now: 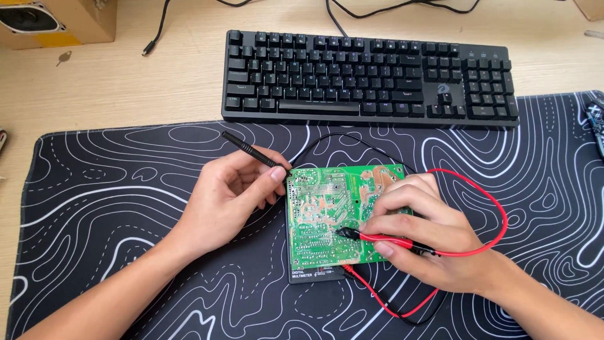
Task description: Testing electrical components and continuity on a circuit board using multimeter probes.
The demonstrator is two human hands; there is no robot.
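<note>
From the head camera, your left hand (229,198) pinches a slim black probe (251,151) between thumb and fingers, closed snugly on its ribbed shaft; the tip meets the upper left edge of the green circuit board (327,214). Your right hand (418,230) is closed on a red probe (384,239), thumb and forefinger clamping it like a pen, its dark metal point touching the board near the middle. The rest of that hand rests on the board's right side.

The board is flat, rectangular and glossy green, its solder side up, dotted with silvery joints and pale traces. It lies on a dark multimeter (314,274), whose lower edge peeks out beneath. A thin red lead (497,214) loops around to the right, and a black lead (352,137) arcs above the board.

All this sits on a soft black desk mat (113,208) printed with white wavy contour lines. Beyond it lies a black keyboard (371,75) on the pale wooden desk (176,69), with a cardboard box (63,22) at the far left corner.
</note>
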